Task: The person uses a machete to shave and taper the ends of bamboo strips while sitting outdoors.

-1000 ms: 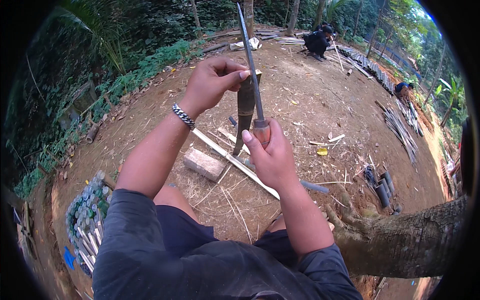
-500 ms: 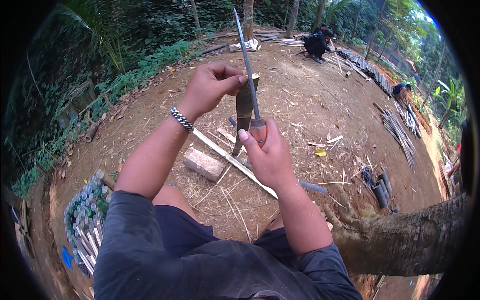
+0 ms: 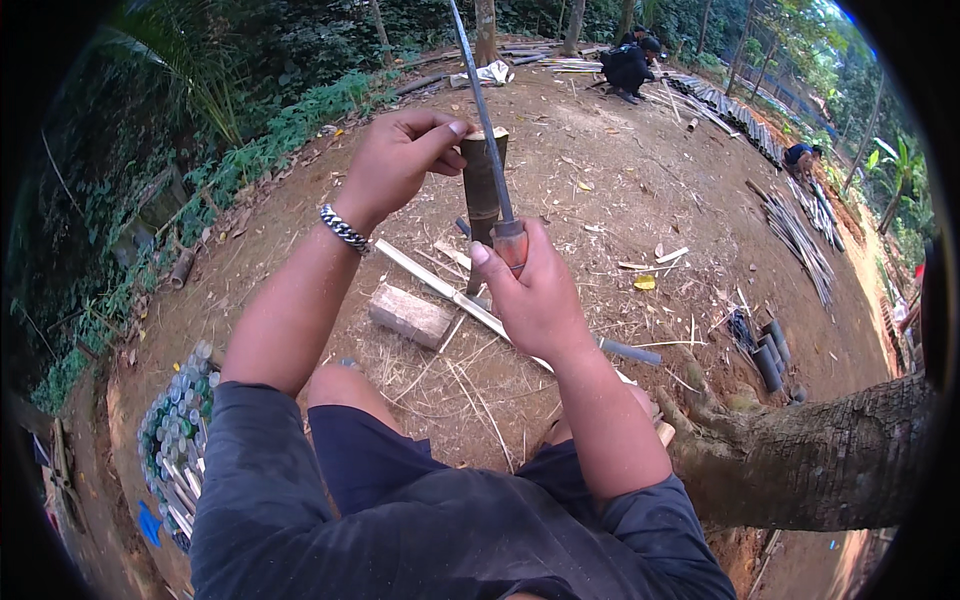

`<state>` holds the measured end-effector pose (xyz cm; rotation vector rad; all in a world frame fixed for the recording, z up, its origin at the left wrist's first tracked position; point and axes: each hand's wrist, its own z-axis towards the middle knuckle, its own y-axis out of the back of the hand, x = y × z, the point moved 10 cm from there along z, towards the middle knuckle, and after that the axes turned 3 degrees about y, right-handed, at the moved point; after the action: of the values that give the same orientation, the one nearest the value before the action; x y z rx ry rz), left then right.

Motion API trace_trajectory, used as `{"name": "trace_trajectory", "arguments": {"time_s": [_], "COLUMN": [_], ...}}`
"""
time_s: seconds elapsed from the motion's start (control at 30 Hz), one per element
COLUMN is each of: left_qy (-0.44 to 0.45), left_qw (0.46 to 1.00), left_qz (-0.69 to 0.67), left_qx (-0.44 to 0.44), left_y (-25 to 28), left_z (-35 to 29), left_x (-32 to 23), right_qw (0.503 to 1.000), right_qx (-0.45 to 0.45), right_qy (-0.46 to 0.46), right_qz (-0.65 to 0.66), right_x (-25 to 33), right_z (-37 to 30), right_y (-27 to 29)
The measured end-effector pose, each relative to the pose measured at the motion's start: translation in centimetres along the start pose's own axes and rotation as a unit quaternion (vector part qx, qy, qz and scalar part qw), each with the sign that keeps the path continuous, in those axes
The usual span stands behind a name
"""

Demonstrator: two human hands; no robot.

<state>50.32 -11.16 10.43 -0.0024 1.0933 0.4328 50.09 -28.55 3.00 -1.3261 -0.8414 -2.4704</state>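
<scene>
Two hands are working close together: your left hand (image 3: 400, 160) is pinching the upright bamboo piece (image 3: 483, 185) at its top, your right hand (image 3: 535, 295) is clenching the knife (image 3: 483, 110). A slipping blade risks cutting your left fingers.

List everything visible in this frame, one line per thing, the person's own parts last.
bamboo section: 1, brown-green, upright, centre
long knife: 1, grey blade, reddish handle, blade raised beside the bamboo top
wooden block: 1, pale, ground left of centre
split strip: 1, pale, lying behind the block
bundled sticks: 1 stack, greenish ends, lower left
dark tubes: several, right
tree trunk: 1, brown, lower right
other people: 2, crouching, far top
bracelet: 1, silver, left wrist
left hand: steadies bamboo top
right hand: grip on knife handle
</scene>
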Motion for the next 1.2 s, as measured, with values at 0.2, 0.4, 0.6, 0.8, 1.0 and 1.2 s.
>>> {"name": "trace_trajectory", "arguments": {"time_s": [0.2,0.4,0.6,0.8,1.0,1.2], "left_qy": [-0.003,-0.001,-0.005,-0.021,-0.042,-0.062], "left_qw": [1.0,1.0,1.0,0.999,0.998,0.997], "left_qz": [0.002,-0.002,-0.004,0.017,0.031,0.055], "left_qx": [0.0,-0.003,0.009,0.029,0.025,0.001], "left_y": [-0.1,-0.1,-0.9,-2.9,-3.9,-3.2], "left_z": [0.0,0.0,1.0,3.2,5.8,9.0], "left_x": [-0.3,-0.2,-0.3,0.0,0.0,0.2], "right_qw": [0.999,0.998,0.998,0.997,0.995,0.992], "right_qx": [0.018,0.021,-0.001,-0.034,-0.041,-0.042], "right_qy": [-0.034,-0.046,-0.056,-0.06,-0.081,-0.112], "right_qz": [0.02,0.024,0.021,0.025,0.033,0.047], "right_x": [-0.8,-0.8,-1.4,-2.8,-3.3,-3.5], "right_z": [0.0,-0.1,-0.1,0.4,2.5,5.3], "right_y": [-0.3,-0.3,0.4,2.2,4.0,4.8]}}
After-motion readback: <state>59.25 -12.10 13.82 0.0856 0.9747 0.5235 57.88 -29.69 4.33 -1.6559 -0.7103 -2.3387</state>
